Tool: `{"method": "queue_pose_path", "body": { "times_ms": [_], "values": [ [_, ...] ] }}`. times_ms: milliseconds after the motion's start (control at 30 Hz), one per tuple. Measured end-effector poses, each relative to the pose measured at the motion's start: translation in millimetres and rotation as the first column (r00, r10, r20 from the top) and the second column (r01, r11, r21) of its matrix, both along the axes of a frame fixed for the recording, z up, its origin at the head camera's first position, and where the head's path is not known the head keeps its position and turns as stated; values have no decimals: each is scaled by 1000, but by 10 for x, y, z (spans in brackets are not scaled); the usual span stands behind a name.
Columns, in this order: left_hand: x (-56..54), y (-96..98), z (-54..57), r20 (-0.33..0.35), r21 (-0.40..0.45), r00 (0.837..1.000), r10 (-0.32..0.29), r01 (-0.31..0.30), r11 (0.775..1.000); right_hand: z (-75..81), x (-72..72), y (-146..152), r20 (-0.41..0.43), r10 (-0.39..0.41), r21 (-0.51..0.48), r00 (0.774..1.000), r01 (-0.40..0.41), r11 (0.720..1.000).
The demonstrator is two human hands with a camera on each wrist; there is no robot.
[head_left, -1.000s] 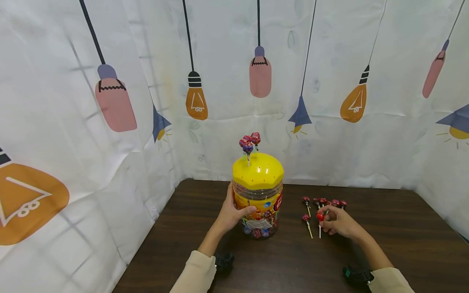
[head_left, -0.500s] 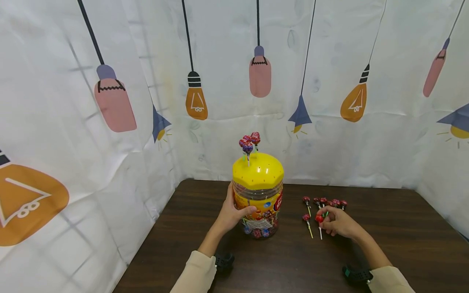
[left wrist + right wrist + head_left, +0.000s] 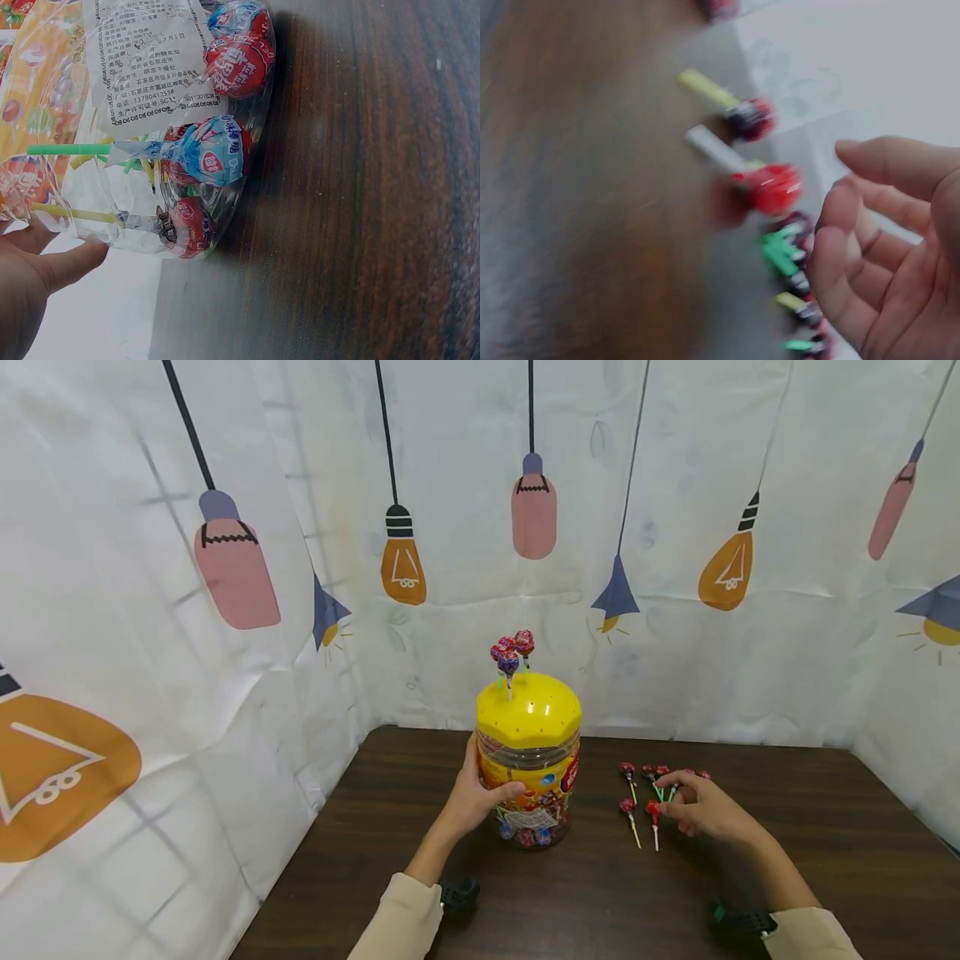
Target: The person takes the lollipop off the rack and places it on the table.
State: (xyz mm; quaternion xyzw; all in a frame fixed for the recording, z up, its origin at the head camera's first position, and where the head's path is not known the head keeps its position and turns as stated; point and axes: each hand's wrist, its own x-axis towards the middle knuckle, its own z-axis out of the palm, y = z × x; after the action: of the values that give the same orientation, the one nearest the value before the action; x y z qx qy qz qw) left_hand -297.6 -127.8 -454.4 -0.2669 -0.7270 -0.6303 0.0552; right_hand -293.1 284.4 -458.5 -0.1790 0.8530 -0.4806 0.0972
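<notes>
In the head view my left hand [image 3: 474, 800] grips a clear plastic candy jar [image 3: 536, 781] by its left side, thumb across the front. Its yellow lid [image 3: 528, 714] bears several upright lollipops [image 3: 507, 661]. The left wrist view shows wrapped lollipops [image 3: 215, 152] inside the jar. My right hand [image 3: 705, 808] holds nothing; its thumb and fingertips stand apart just beside a bright red lollipop [image 3: 653, 808] with a white stick lying on the table. In the blurred right wrist view that red lollipop [image 3: 775, 189] lies just off the fingers.
Left of the red lollipop lie two lollipops with yellow sticks, a nearer one [image 3: 627, 807] and a farther one [image 3: 627, 768]. Several more [image 3: 649, 771] form a row behind my right hand, partly hidden. A patterned white cloth [image 3: 450, 660] hangs behind the dark wooden table [image 3: 570, 893].
My right hand has let go of the red lollipop, which now lies on the table, and has drawn slightly back to the right. The left hand and jar have stayed in place.
</notes>
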Motion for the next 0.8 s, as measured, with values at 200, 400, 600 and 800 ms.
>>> {"method": "queue_pose_path", "body": {
  "times_ms": [200, 400, 600, 800],
  "values": [
    [0, 11, 5, 3, -2, 1000, -6, 6, 1000, 332, 136, -169, -172, -12, -134, 985, -11, 991],
    [6, 25, 18, 10, -7, 1000, 9, -8, 1000, 748, 342, -590, -365, -64, -194, 929, -9, 981],
    [22, 18, 8, 6, -19, 1000, 23, -23, 1000, 1145, 356, -1074, -485, -111, -233, 867, -6, 972],
    [40, 7, 15, 20, -17, 999, 25, -25, 1000, 1518, 186, -1461, -533, -118, -232, 837, -10, 973]
  ]
}}
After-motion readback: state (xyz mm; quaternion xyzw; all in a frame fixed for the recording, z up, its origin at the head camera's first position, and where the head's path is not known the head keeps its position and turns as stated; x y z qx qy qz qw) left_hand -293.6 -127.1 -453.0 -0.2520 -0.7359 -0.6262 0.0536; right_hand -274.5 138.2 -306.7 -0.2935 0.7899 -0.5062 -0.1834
